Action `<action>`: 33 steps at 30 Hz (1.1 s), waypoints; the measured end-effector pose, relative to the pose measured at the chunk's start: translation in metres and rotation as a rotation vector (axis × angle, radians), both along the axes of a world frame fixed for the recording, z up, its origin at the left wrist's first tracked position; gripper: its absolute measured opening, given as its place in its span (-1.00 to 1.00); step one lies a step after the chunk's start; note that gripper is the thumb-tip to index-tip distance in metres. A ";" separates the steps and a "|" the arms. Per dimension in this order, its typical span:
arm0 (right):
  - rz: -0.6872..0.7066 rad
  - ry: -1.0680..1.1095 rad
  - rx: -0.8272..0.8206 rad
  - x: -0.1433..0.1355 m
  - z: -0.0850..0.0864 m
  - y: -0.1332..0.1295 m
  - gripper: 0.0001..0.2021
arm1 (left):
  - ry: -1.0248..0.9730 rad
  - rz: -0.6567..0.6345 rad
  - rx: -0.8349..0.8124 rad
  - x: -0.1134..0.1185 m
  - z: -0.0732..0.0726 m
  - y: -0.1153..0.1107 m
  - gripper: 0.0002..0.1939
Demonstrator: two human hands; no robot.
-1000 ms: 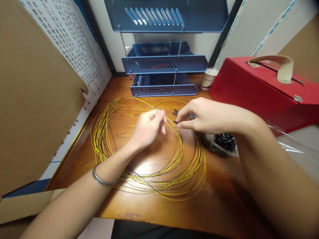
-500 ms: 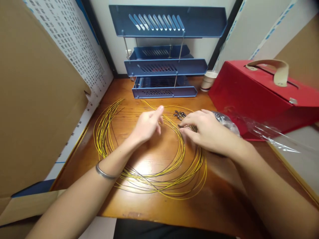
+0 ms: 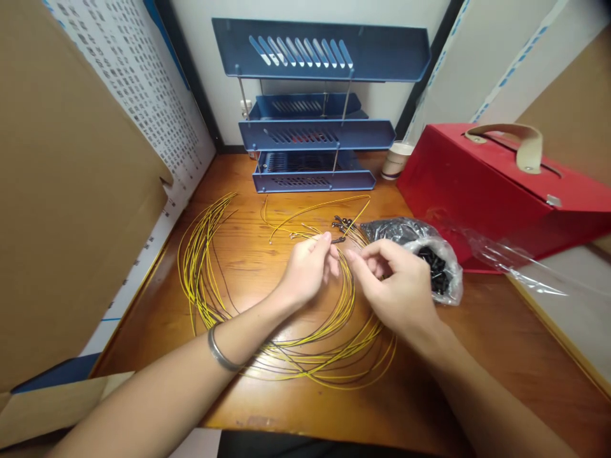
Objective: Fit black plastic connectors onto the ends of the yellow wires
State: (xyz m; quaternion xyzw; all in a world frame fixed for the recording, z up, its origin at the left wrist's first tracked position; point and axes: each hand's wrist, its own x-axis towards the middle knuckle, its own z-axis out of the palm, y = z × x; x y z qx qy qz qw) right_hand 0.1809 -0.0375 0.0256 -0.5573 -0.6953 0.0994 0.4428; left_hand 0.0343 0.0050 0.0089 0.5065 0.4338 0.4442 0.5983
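Observation:
My left hand [image 3: 305, 267] is closed, its thumb and forefinger pinching a small black piece [image 3: 338, 240] that sticks out to the right. Just right of it, my right hand [image 3: 398, 280] has thumb and fingertips drawn together. Whatever they grip is too small to make out. Beneath both hands lies a coil of thin yellow and dark wires [image 3: 346, 305], whose left bundle [image 3: 195, 267] fans out on the desk. Loose yellow wire ends show beyond my left hand. Several black-tipped wire ends [image 3: 344, 222] lie gathered behind the fingertips.
An open clear bag of small black parts [image 3: 436, 270] sits right of my right hand. Behind it stand a red box [image 3: 487, 191] with a strap handle and a paper cup [image 3: 397, 160]. A blue tiered tray rack [image 3: 315, 135] is at the back; cardboard [image 3: 71, 191] stands left.
My left hand has moved right and now pinches the small black piece. My right hand has come down and turned, uncovering the bag of black parts. A yellow wire loop has shifted behind the hands.

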 end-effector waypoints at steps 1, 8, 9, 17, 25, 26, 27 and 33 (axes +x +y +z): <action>0.013 0.119 -0.134 -0.004 -0.002 0.000 -0.76 | -0.007 -0.002 0.010 0.001 0.000 -0.001 -0.56; 0.070 0.733 -0.400 -0.017 -0.015 0.004 -0.66 | -0.041 -0.085 0.018 0.002 -0.007 -0.005 -0.57; 0.072 0.778 -0.410 -0.016 -0.017 0.005 -0.65 | -0.048 -0.094 0.005 0.003 -0.008 -0.004 -0.57; 0.032 0.983 -0.420 -0.012 -0.015 0.012 -0.58 | -0.001 -0.050 -0.111 0.003 -0.007 -0.001 -0.56; 0.036 1.156 -0.368 -0.009 -0.007 0.013 -0.65 | -0.001 -0.190 -0.035 -0.003 -0.003 -0.010 -0.58; 0.031 1.148 -0.366 -0.009 -0.007 0.012 -0.66 | -0.011 -0.191 -0.023 -0.004 -0.003 -0.010 -0.60; 0.020 1.133 -0.360 -0.010 -0.007 0.012 -0.66 | -0.025 -0.172 -0.022 -0.006 -0.003 -0.010 -0.61; -0.045 1.091 -0.309 -0.009 -0.006 0.012 -0.66 | -0.253 0.128 -0.186 -0.025 0.008 0.010 -0.66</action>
